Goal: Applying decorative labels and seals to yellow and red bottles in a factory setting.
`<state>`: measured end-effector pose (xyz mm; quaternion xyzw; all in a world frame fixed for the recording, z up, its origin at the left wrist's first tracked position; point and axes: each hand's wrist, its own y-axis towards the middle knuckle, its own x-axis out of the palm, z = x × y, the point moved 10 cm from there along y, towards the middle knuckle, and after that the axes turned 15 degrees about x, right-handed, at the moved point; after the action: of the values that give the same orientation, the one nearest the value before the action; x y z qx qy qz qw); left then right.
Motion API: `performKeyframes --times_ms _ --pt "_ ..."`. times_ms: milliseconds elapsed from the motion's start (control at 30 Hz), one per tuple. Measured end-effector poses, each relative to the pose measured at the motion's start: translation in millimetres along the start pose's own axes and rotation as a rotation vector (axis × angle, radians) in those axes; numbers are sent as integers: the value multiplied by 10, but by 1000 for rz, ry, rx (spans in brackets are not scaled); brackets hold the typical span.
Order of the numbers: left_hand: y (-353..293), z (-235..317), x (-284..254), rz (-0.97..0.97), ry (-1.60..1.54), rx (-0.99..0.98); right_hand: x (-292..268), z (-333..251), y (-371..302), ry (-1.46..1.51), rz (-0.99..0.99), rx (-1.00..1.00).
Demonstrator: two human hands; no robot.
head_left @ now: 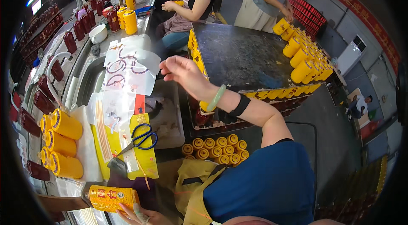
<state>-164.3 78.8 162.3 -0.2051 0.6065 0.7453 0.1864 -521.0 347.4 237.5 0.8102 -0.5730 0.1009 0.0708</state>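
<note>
My left hand (142, 215) is closed around a yellow bottle (111, 199) with red and gold decoration, lying on its side at the lower left. Its dark neck end meets a brown bar-like piece (63, 203). My right hand (182, 72), with a green bangle at the wrist, is raised beside the white printed sheets (146, 61). Its fingers are curled together, and whatever they may hold is too small to make out. Blue-handled scissors (143, 136) rest on a yellow sheet (146, 163) between my hands. Dark cord-like loops (115, 67) lie on the white sheets.
Yellow bottles (63, 142) are stacked on the bench at left, near dark red bottles (29, 121). A sink (91, 78) lies beyond. At right stands a dark-topped table (238, 50) with yellow bottles (304, 59). More bottles (216, 148) stand below. Two co-workers (191, 4) (263, 0) are across.
</note>
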Motion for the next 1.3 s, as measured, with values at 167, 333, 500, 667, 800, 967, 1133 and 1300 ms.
performKeyframes --times_ms 167,333,500,667,800,967,1133,1300 --pt "44 136 66 15 -26 36 -95 151 -152 59 40 57" --pt "67 186 74 27 -43 90 -530 200 -391 100 142 66" --pt "140 226 97 67 -64 145 -1562 -789 -652 177 409 -192" --pt "245 376 186 135 -98 180 -2695 -2021 -1169 251 624 -550" --pt "278 393 191 155 -96 207 -2883 -2659 -1438 344 745 -760" --pt "283 413 213 161 -73 227 -2763 -2584 -1362 358 760 -801" --pt "207 280 145 127 -19 237 -1473 -1331 -561 212 396 -386" --pt "10 66 56 21 54 229 171 471 -16 -24 13 87"
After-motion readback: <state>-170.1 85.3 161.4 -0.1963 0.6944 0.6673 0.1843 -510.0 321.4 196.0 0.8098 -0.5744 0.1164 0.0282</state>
